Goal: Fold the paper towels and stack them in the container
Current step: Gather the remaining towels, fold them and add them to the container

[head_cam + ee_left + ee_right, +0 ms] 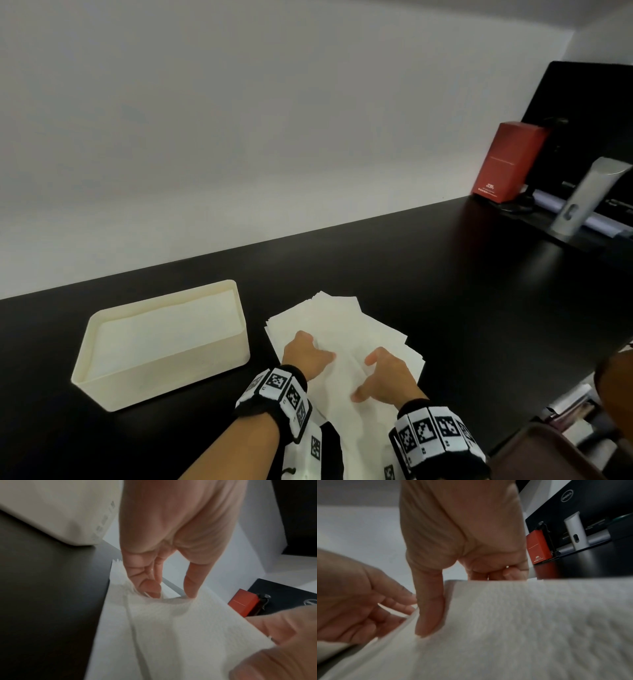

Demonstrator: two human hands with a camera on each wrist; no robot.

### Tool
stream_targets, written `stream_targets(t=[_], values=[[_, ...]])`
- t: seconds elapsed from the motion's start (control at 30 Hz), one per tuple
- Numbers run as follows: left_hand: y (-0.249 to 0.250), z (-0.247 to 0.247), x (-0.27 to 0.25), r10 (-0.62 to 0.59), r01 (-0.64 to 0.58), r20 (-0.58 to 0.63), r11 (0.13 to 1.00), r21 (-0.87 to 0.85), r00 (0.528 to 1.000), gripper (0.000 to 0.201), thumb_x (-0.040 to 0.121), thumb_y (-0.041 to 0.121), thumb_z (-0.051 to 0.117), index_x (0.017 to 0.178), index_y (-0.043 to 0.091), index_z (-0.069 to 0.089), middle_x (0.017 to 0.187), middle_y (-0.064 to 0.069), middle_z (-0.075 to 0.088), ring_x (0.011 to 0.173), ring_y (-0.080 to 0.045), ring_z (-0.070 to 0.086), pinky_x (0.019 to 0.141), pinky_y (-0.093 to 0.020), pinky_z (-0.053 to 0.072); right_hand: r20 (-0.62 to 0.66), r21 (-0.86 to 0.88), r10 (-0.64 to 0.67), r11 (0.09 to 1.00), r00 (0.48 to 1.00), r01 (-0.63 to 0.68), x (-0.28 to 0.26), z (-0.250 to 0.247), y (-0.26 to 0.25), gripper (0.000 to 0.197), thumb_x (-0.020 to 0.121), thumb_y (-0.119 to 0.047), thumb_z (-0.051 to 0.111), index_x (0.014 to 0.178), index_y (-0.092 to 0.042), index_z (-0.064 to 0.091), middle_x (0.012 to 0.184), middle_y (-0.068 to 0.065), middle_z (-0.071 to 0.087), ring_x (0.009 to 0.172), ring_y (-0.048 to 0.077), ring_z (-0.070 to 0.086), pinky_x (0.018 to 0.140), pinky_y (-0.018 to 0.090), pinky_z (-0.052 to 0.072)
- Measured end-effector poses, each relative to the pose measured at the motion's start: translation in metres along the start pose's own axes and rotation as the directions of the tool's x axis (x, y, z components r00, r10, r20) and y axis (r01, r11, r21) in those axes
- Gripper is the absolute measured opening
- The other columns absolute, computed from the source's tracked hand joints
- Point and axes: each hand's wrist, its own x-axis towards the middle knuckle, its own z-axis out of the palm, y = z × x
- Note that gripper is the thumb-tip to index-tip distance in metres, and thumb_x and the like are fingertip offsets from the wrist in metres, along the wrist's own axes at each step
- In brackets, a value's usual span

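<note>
Both hands, left (pixel 306 356) and right (pixel 383 375), pinch the top towel (pixel 346 346) mid-fold; container (pixel 102 383) already holds some; loose pile (pixel 346 308) remains.

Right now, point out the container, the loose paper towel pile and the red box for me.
container (pixel 164 368): head view, on its front wall.
paper towel pile (pixel 346 317): head view, on the bare far sheets beyond the hands.
red box (pixel 505 162): head view, on its front face.

The paper towels (pixel 346 329) are white with a fine embossed texture. The container (pixel 164 371) is cream. The table (pixel 445 281) is black, the box (pixel 505 161) red, the wristbands (pixel 435 433) black-and-white checkered.
</note>
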Motion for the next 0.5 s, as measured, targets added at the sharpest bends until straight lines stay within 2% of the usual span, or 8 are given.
stream_targets(t=[0.1,0.2,0.37,0.43,0.5], values=[[0.004,0.001,0.007,-0.02,0.02,-0.017,1.0,0.006,1.0,0.059,0.088,0.037,0.059,0.135,0.007,0.041,0.137,-0.008,0.048,0.126,-0.024,0.047,0.099,-0.028,0.04,0.003,0.109,-0.002,0.994,1.0,0.001,0.004,-0.007,0.003,0.065,0.069,-0.016,0.081,0.124,-0.019,0.046,0.119,0.001,0.051,0.104,0.016,0.048,0.087,0.025,0.042],[0.008,0.004,0.016,-0.04,0.041,-0.026,0.999,0.019,0.999,0.063,0.089,0.045,0.053,0.128,-0.004,0.049,0.131,-0.018,0.055,0.12,-0.032,0.054,0.098,-0.035,0.044,-0.035,0.275,0.035,0.961,0.999,-0.024,0.008,-0.019,0.008,0.062,0.071,-0.014,0.08,0.124,-0.017,0.048,0.108,0.001,0.051,0.099,0.017,0.05,0.082,0.025,0.041],[0.008,0.004,0.028,-0.054,0.056,-0.05,0.998,0.043,0.997,0.068,0.094,0.055,0.032,0.119,-0.002,0.059,0.119,-0.016,0.064,0.111,-0.031,0.059,0.094,-0.033,0.045,-0.185,0.564,0.129,0.826,0.974,-0.002,0.021,-0.024,0.012,0.053,0.072,-0.015,0.079,0.12,-0.011,0.056,0.126,0.01,0.051,0.108,0.025,0.052,0.089,0.034,0.045],[0.009,0.004,0.03,-0.052,0.054,-0.051,0.998,0.04,0.997,0.07,0.093,0.058,0.031,0.118,0.0,0.06,0.117,-0.015,0.065,0.11,-0.03,0.06,0.095,-0.034,0.046,-0.232,0.626,0.163,0.779,0.959,0.019,0.027,-0.021,0.008,0.05,0.073,-0.014,0.078,0.118,-0.008,0.058,0.125,0.012,0.054,0.112,0.029,0.054,0.093,0.038,0.046],[0.009,0.006,0.032,-0.048,0.049,-0.049,0.999,0.016,0.998,0.067,0.09,0.059,0.037,0.116,0.002,0.061,0.116,-0.013,0.065,0.109,-0.028,0.06,0.094,-0.034,0.047,-0.251,0.671,0.178,0.74,0.951,0.039,0.032,-0.017,0.001,0.04,0.074,-0.011,0.077,0.11,-0.007,0.062,0.118,0.012,0.059,0.11,0.03,0.056,0.092,0.039,0.047]])
